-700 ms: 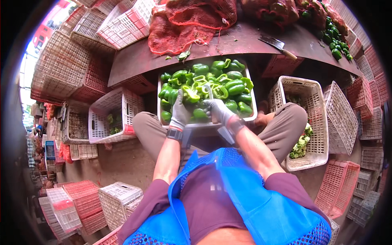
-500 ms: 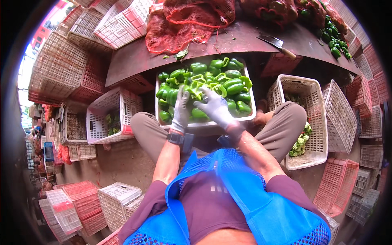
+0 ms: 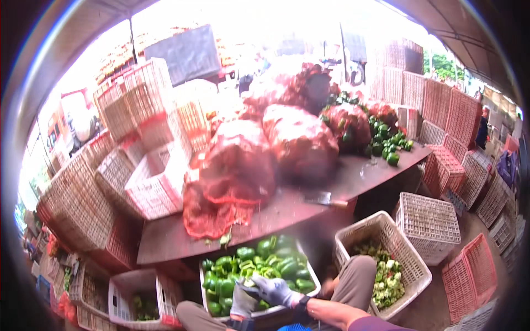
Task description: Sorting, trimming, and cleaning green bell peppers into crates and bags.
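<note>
At six o'clock in my feed, I see the left hand and right hand close together over green peppers in a white crate, but cannot tell whether either grips anything; a knife lies at four o'clock.

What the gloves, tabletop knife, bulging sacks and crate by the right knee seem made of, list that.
Gloves: pale, matte and close-fitting, probably fabric; blur hides any weave.
Tabletop knife: likely a steel blade, from its metallic shine; tan, perhaps wooden handle.
Bulging sacks: red plastic netting, probably, with contents showing through.
Crate: likely moulded plastic, pale and dull, from its regular lattice.
</note>
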A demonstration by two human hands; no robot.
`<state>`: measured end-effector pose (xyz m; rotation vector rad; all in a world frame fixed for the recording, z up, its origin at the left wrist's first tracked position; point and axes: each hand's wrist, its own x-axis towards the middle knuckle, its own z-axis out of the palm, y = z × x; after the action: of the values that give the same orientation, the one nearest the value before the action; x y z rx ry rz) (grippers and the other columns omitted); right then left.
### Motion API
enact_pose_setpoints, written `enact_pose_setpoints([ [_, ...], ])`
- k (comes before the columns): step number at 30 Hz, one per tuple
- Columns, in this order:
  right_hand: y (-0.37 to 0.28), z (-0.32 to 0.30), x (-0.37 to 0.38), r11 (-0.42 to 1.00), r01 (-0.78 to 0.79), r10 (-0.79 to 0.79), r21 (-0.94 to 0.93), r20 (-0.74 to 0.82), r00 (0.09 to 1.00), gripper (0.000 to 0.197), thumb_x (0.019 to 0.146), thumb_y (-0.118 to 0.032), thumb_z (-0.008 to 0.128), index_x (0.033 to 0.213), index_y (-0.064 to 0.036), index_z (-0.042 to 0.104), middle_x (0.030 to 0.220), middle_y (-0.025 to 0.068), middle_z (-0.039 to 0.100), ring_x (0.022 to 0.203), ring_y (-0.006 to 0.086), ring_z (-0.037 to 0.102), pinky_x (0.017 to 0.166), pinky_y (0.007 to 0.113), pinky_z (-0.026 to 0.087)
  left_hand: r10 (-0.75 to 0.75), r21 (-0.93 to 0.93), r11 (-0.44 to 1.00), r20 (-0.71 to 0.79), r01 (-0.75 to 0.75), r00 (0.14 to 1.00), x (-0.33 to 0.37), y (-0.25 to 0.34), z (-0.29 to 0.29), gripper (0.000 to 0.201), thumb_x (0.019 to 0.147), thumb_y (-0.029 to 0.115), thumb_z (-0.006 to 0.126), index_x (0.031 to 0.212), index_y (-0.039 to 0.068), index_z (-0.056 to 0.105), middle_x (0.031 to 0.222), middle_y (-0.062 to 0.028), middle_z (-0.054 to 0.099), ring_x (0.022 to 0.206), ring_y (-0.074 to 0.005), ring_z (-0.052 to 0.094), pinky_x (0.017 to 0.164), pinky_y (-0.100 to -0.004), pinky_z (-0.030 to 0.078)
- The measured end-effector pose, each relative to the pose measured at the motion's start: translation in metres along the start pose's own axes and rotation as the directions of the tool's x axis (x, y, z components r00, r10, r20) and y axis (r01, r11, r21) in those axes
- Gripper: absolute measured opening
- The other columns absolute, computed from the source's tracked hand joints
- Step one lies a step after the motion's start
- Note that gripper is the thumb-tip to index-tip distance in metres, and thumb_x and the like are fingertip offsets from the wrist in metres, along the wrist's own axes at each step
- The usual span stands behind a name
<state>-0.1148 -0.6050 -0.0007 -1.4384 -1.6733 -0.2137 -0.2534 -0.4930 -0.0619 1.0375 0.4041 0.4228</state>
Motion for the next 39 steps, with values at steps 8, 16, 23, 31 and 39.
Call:
enact_pose_setpoints([
  [8,-0.004,-0.041,0.028,0.980,-0.181,0.163,0.087,0.178,0.970,0.024,0.090,-0.025,0.060,0.108,-0.0090,0.060,0.095,0.0174,0.065,0.079,0.0355,0.066,0.067,0.044,0.054,-0.033,-0.520,0.841,-0.328,-0.151,0.944,0.010,0.032,0.070,0.033,0.083,0.033,0.056,0.107,0.011,0.063,0.107,-0.0060,0.062,0.104,-0.0259,0.057,0.096,-0.0451,0.043],
  [16,-0.004,-0.029,0.038,0.936,-0.304,0.266,0.178,0.208,0.941,0.028,0.087,-0.020,0.064,0.112,-0.0081,0.063,0.106,0.0163,0.065,0.095,0.0362,0.063,0.081,0.042,0.052,-0.183,-0.697,0.712,-0.299,-0.084,0.936,0.013,0.043,0.070,0.028,0.078,0.036,0.061,0.096,0.015,0.063,0.095,-0.0047,0.062,0.088,-0.0233,0.058,0.081,-0.0365,0.048],
  [23,-0.005,-0.005,0.040,0.861,-0.439,0.403,0.256,0.183,0.897,0.033,0.088,-0.022,0.063,0.118,-0.0083,0.060,0.110,0.0171,0.064,0.099,0.0356,0.063,0.082,0.041,0.052,0.091,-0.519,0.747,-0.538,-0.414,0.838,0.030,0.028,0.051,0.031,0.080,0.035,0.058,0.100,0.011,0.064,0.100,-0.0057,0.065,0.101,-0.0247,0.056,0.096,-0.0399,0.042],
  [31,0.002,-0.036,0.030,0.966,-0.123,0.083,0.226,0.181,0.980,0.035,0.087,-0.021,0.065,0.120,-0.0096,0.057,0.111,0.0175,0.063,0.093,0.0360,0.065,0.077,0.042,0.054,-0.276,-0.677,0.736,-0.322,-0.016,0.906,0.013,0.035,0.060,0.035,0.078,0.039,0.055,0.101,0.015,0.064,0.100,-0.0074,0.065,0.090,-0.0274,0.059,0.084,-0.0401,0.047],
  [39,0.004,-0.028,0.015,0.949,-0.228,0.200,0.216,0.145,0.969,0.027,0.088,-0.018,0.061,0.112,-0.0060,0.059,0.096,0.0193,0.064,0.090,0.0397,0.062,0.074,0.048,0.050,-0.215,-0.652,0.756,-0.336,-0.062,0.917,-0.010,0.057,0.112,0.032,0.076,0.035,0.061,0.101,0.015,0.063,0.099,-0.0047,0.063,0.095,-0.0237,0.059,0.089,-0.0414,0.046],
])
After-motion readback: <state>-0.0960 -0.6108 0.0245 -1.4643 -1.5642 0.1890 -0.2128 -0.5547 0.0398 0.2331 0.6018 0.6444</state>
